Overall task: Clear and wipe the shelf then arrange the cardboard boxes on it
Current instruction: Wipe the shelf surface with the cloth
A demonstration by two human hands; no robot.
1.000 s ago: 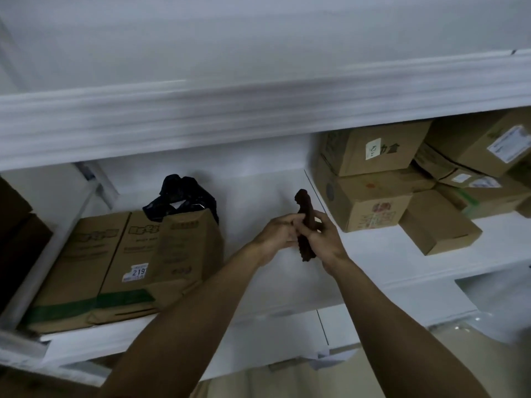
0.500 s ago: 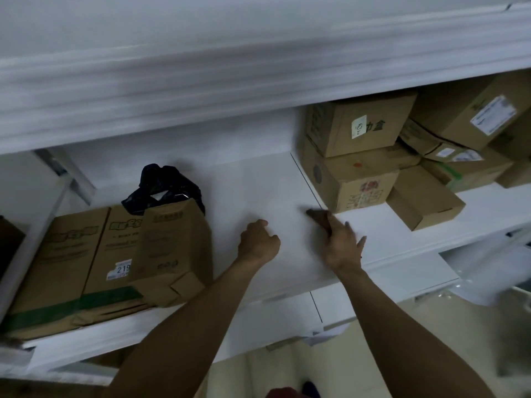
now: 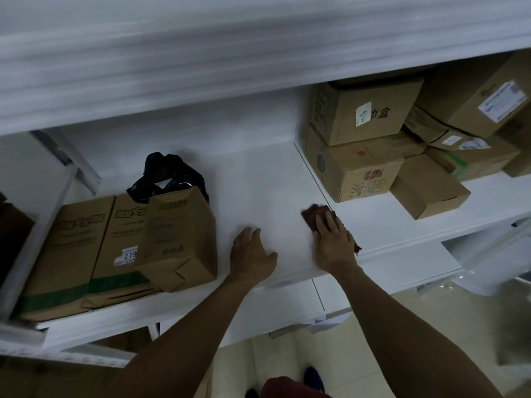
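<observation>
The white shelf (image 3: 267, 191) has a bare stretch in its middle. My right hand (image 3: 333, 242) presses flat on a dark brown cloth (image 3: 314, 215) that lies on the shelf, close to the front corner of the lower stacked box (image 3: 353, 170). My left hand (image 3: 251, 255) rests on the shelf near its front edge, fingers loosely curled and holding nothing, just right of the leaning cardboard box (image 3: 178, 239). Flattened cardboard boxes (image 3: 83, 251) lie at the left. More boxes (image 3: 365, 113) are piled at the right.
A black plastic bag (image 3: 166, 176) sits behind the leaning box. The upper shelf's white edge (image 3: 230, 76) overhangs the work area. A small box (image 3: 428, 186) stands at the right near the shelf's front. Below are a lower white shelf (image 3: 287, 305) and pale floor (image 3: 359, 354).
My hands were together holding the rolled cloth upright above the shelf. They parted; my right hand laid the cloth flat on the shelf and my left hand dropped to the surface.
</observation>
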